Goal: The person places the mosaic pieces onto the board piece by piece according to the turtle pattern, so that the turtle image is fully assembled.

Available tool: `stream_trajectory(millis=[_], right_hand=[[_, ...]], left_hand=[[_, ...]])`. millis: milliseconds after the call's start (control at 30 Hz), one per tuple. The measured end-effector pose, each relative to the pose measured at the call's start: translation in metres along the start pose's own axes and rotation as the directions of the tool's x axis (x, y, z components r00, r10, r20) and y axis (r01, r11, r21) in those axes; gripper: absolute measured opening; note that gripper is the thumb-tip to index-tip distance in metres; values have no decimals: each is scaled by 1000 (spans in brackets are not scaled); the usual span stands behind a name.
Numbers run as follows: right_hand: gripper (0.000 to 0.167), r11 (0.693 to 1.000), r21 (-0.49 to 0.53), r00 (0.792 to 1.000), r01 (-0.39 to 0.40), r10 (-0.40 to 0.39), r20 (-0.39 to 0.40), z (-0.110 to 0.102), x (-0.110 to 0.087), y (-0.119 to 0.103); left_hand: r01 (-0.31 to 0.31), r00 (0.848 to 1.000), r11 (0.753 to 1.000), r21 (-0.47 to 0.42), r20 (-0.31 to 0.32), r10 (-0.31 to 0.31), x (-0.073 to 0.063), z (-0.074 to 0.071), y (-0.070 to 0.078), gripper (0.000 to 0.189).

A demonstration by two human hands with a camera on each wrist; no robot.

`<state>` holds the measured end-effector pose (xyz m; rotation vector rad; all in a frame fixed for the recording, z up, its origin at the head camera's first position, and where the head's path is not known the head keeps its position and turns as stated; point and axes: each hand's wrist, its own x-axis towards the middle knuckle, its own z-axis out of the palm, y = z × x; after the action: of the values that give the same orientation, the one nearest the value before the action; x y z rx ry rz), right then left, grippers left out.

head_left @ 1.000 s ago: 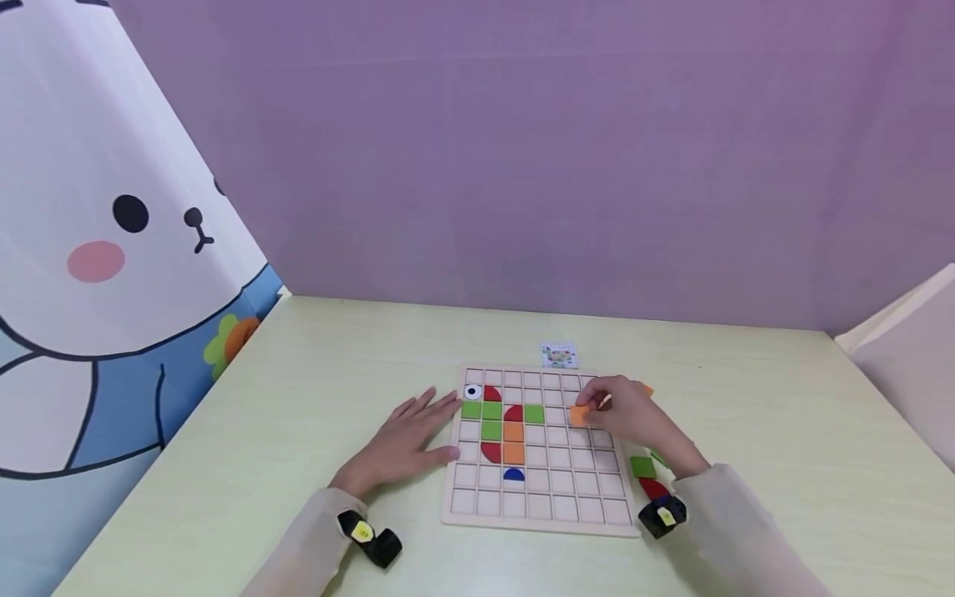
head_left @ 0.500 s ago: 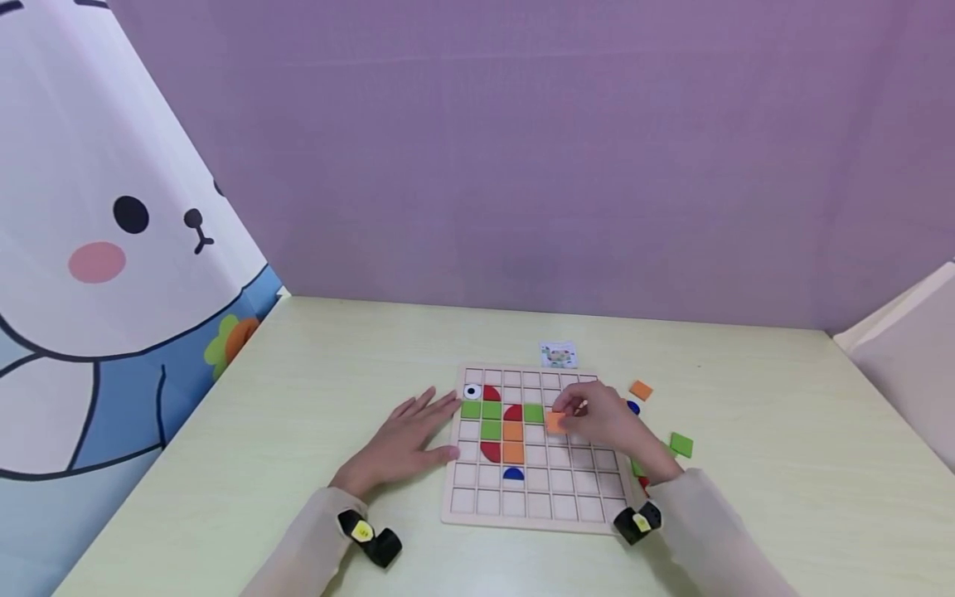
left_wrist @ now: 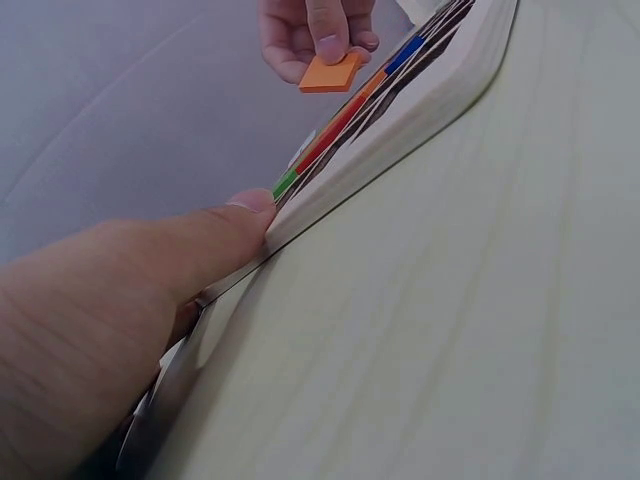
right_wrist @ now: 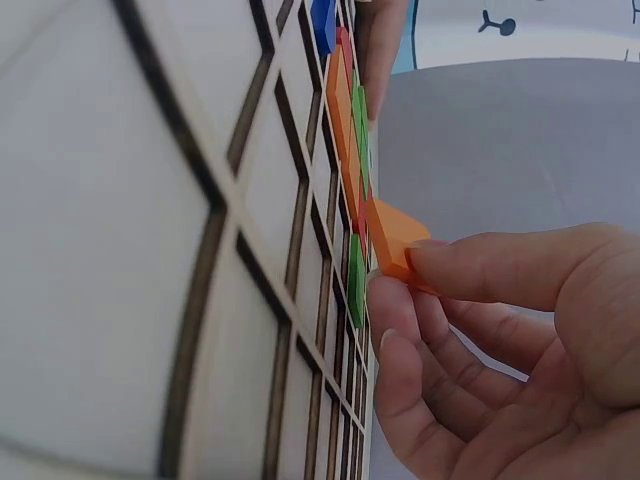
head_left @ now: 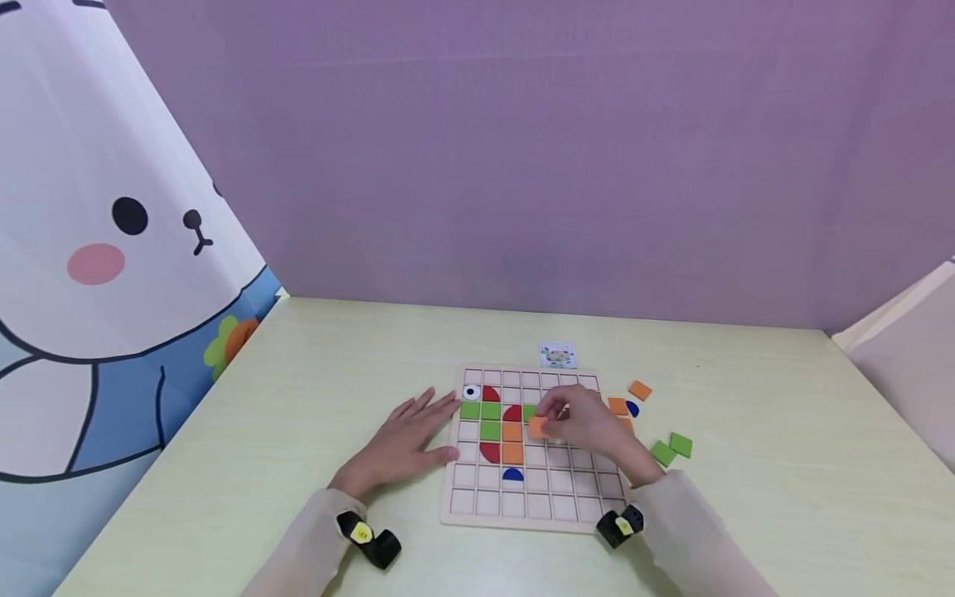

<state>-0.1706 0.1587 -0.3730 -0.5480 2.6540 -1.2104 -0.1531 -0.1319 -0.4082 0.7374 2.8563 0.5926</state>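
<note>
My right hand (head_left: 589, 421) pinches an orange square tile (head_left: 537, 428) between thumb and fingers, close over the wooden grid board (head_left: 574, 503). The right wrist view shows this orange tile (right_wrist: 395, 240) tilted, off the board's surface. Beside the board's left edge lies my left hand (head_left: 403, 441), fingers spread; its thumb (left_wrist: 235, 225) touches the rim. Set in the grid are an eye tile (head_left: 471, 392), several green squares (head_left: 490, 430), red quarter-round pieces (head_left: 489, 453), two orange squares (head_left: 512, 453) and a blue half-round piece (head_left: 512, 474). A green square (head_left: 529, 412) is partly hidden by my right fingers.
Loose pieces lie right of the board: an orange tile (head_left: 639, 390), a blue half-round (head_left: 632, 409), green squares (head_left: 681, 444) and more orange ones, partly behind my right hand. A small printed card (head_left: 558, 354) lies beyond the board's far edge. Purple cloth (head_left: 522, 166) hangs behind the table.
My right hand has carried the orange tile leftward over the board, from its right columns towards the placed orange squares. Loose pieces at the right have come into view. My left hand stays put.
</note>
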Motion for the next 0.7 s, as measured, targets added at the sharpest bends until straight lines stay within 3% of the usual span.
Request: stream_trajectory(millis=[200,700], right_hand=[[11,1000,2,1000,28,-28,8,3,1,0],[10,1000,-11,1000,-15,15,13,9,5,-2]], left_hand=[[-3,1000,1000,1,-2,3,0,0,0,73],[2,1000,1000,4,-3,-2,0,1,-1,73]])
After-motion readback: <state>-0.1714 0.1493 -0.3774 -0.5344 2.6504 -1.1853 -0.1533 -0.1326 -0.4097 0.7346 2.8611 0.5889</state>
